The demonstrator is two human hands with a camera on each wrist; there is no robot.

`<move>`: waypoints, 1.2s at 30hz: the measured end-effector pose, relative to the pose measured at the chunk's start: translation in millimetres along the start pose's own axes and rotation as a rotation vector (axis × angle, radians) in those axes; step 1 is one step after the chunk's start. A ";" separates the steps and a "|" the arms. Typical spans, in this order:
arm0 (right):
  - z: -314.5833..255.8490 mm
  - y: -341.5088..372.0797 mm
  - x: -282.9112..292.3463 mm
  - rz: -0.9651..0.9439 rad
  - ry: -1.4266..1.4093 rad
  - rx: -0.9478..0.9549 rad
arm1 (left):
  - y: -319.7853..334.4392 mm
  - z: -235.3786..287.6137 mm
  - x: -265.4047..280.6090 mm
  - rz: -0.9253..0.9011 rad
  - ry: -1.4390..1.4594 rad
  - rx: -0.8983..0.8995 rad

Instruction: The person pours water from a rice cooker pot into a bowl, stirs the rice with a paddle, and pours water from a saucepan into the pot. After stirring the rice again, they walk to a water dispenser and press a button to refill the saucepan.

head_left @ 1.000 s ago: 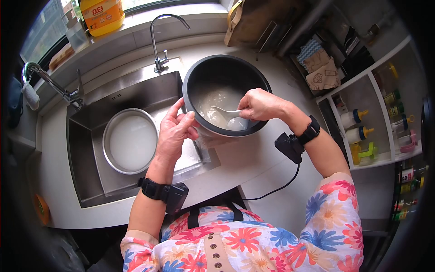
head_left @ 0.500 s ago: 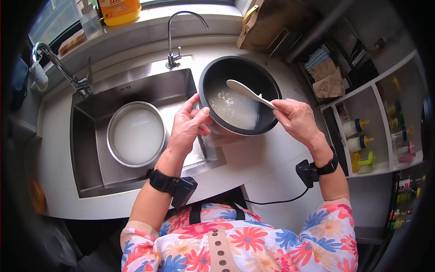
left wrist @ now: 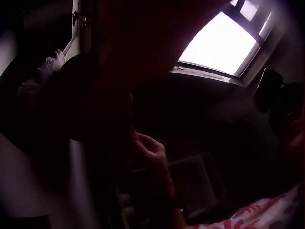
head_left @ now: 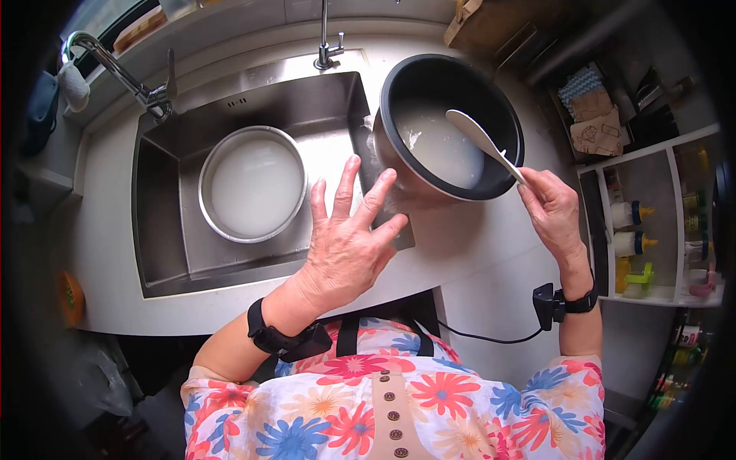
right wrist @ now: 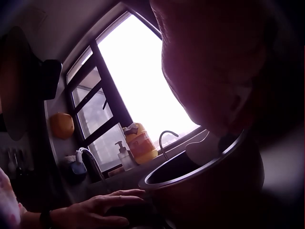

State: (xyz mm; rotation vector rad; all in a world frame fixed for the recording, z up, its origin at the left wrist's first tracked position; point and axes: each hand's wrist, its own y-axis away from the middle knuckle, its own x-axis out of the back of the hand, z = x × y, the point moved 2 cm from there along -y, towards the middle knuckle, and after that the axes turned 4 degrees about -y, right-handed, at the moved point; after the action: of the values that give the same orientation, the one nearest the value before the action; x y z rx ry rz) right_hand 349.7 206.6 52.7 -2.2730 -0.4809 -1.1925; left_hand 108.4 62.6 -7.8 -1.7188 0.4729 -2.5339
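In the head view my right hand (head_left: 550,211) pinches the handle of a white rice paddle (head_left: 477,136). Its blade is over a dark inner pot (head_left: 448,77) that holds cloudy whitish liquid (head_left: 438,157). The pot leans to one side on the counter beside the sink. My left hand (head_left: 349,245) is apart from the pot, fingers spread, palm down over the sink's near right edge, holding nothing. From the right wrist, the pot (right wrist: 214,186) shows large, with the paddle (right wrist: 202,150) above its rim and my left hand (right wrist: 100,210) nearby. The left wrist view is mostly dark.
A round metal pan (head_left: 205,207) of milky liquid stands in the steel sink (head_left: 172,238). Two taps rise behind: a large faucet (head_left: 115,69) at left and a slim one (head_left: 326,46). A shelf (head_left: 675,230) with several bottles is at right. Some clear plastic (head_left: 383,195) lies by the pot.
My left hand has let go of the pot's rim and drawn back toward me, fingers spreading. My right hand has lifted the paddle out of the liquid and back to the pot's right side.
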 end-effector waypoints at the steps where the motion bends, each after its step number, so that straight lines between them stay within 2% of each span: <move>1: 1.5 0.7 -2.2 0.006 -0.010 0.006 | 2.1 2.5 0.8 -0.011 0.003 0.002; 5: 2.5 2.1 -7.9 0.031 -0.064 0.009 | 11.3 13.1 -3.6 -0.033 0.055 -0.095; 7: 3.6 4.1 -11.2 0.037 -0.072 0.003 | 15.1 15.6 -6.7 0.021 0.130 -0.167; 14: 9.1 5.8 -15.7 0.027 -0.055 -0.013 | 16.8 24.1 -5.4 0.105 0.269 -0.208; 24: 16.6 9.2 -11.4 0.023 -0.077 -0.043 | 10.8 30.8 -13.0 0.104 0.394 -0.225; 27: 15.3 11.2 -11.7 0.045 -0.121 -0.051 | 7.5 30.2 -17.2 0.162 0.415 -0.209; 30: 13.5 13.6 -11.1 0.048 -0.136 -0.047 | 12.5 20.8 -39.2 0.091 0.399 -0.226; 32: 12.7 15.1 -8.9 0.031 -0.125 -0.046 | 21.0 15.9 -48.8 -0.041 0.317 -0.145; 36: 10.3 17.8 -6.0 0.054 -0.107 -0.042 | 26.3 10.9 -54.5 0.023 0.287 -0.135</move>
State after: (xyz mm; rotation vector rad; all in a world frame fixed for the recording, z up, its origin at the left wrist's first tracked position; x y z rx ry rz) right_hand 362.5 198.1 37.8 -2.3795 -0.4346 -1.0686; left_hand 135.8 46.3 -60.4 -1.3777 0.6875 -2.8032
